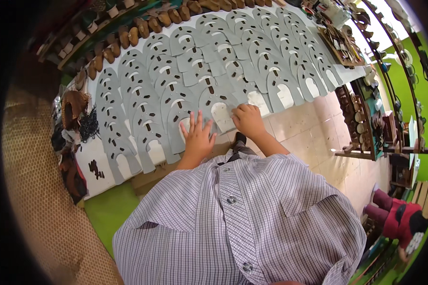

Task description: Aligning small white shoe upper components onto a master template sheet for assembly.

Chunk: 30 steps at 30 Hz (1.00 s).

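Rows of grey U-shaped shoe-upper pieces (177, 124), each bearing small dark brown patches, lie overlapping on a white-topped table. My left hand (198, 137) rests at the near edge with its fingers spread over the grey pieces, holding nothing. To its right, my right hand (248, 121) is closed, fingers curled down beside the leg of the middle front shoe-upper piece (208, 101). Whatever its fingertips pinch is hidden beneath them. A longer brown strip (210, 89) sits at the top of that middle piece.
Brown shoe lasts (133, 36) line the table's far side. Loose dark scraps (96, 169) and black cords (89, 126) lie at the left. A wooden tray (340, 46) of tools stands far right, near shoe racks (361, 128). Someone in red (400, 219) is at lower right.
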Available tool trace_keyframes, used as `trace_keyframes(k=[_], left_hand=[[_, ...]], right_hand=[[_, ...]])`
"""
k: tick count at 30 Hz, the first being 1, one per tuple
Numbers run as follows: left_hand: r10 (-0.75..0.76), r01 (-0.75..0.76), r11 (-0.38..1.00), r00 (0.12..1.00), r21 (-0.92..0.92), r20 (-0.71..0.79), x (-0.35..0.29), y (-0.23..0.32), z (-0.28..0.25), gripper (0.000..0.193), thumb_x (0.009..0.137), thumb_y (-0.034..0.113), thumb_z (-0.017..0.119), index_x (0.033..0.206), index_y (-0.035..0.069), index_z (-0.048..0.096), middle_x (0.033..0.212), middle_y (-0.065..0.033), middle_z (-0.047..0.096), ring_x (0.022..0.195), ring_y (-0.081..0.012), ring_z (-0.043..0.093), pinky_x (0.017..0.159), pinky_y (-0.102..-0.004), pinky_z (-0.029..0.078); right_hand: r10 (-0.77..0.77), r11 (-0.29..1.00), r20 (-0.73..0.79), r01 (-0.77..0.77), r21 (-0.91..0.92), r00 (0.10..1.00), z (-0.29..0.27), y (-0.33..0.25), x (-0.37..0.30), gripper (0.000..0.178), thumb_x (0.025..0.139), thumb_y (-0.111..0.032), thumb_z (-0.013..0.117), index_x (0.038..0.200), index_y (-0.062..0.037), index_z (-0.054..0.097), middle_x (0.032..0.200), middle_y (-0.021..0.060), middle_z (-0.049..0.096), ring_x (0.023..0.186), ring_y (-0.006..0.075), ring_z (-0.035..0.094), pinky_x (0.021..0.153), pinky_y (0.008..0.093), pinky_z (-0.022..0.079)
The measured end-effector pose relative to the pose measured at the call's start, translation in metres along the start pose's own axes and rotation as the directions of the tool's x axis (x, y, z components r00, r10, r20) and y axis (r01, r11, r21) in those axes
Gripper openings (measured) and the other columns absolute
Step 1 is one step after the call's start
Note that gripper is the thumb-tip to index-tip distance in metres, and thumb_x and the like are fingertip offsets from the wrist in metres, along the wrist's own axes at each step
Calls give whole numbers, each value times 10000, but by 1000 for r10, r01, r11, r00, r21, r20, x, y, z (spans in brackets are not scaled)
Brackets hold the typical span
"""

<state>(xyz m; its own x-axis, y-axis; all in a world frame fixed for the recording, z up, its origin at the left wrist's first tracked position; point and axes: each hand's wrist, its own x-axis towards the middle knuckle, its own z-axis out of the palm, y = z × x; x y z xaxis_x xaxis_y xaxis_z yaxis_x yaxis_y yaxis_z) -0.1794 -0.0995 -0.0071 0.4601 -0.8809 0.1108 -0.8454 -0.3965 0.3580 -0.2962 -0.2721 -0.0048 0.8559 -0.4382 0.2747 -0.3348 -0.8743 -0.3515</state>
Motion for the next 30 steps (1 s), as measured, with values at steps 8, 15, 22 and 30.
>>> trace_keyframes(k=[8, 15, 22, 30], left_hand=[[-233, 233, 968, 972, 96, -12, 81, -9, 25, 524, 798, 383, 583, 1247, 130, 489, 1436, -170, 252, 1353, -359, 148, 1025, -627, 62], [-264, 260, 958, 964, 122, 20, 113, -32, 23, 457, 804, 431, 568, 1180, 171, 571, 1415, -160, 305, 1353, -381, 123, 1030, -617, 86], [-358, 365, 919, 931, -153, 68, 133, -38, 12, 332, 827, 411, 554, 761, 121, 701, 1387, -77, 389, 1354, -405, 72, 1013, -643, 57], [-133, 167, 973, 970, -162, 202, 133, -32, 15, 253, 787, 384, 622, 705, 158, 699, 1376, -48, 406, 1356, -411, 42, 1016, -633, 17]], right_hand=[[-108, 994, 111, 110, -17, 988, 8, 32, 36, 347, 769, -235, 611, 1106, -153, 603, 964, 45, 560, 939, 235, 534, 819, 374, 395], [-179, 973, 221, 206, -105, 959, 11, 34, 42, 393, 799, -319, 595, 1159, -163, 578, 1012, 52, 536, 974, 232, 506, 842, 388, 376], [-230, 966, 198, 248, -72, 953, 12, 38, 44, 393, 790, -319, 595, 1150, -161, 585, 997, 45, 530, 948, 223, 502, 846, 388, 369], [-265, 955, 102, 275, -108, 959, 21, 43, 38, 374, 780, -320, 593, 1122, -168, 602, 1021, 52, 534, 942, 219, 505, 855, 391, 366]])
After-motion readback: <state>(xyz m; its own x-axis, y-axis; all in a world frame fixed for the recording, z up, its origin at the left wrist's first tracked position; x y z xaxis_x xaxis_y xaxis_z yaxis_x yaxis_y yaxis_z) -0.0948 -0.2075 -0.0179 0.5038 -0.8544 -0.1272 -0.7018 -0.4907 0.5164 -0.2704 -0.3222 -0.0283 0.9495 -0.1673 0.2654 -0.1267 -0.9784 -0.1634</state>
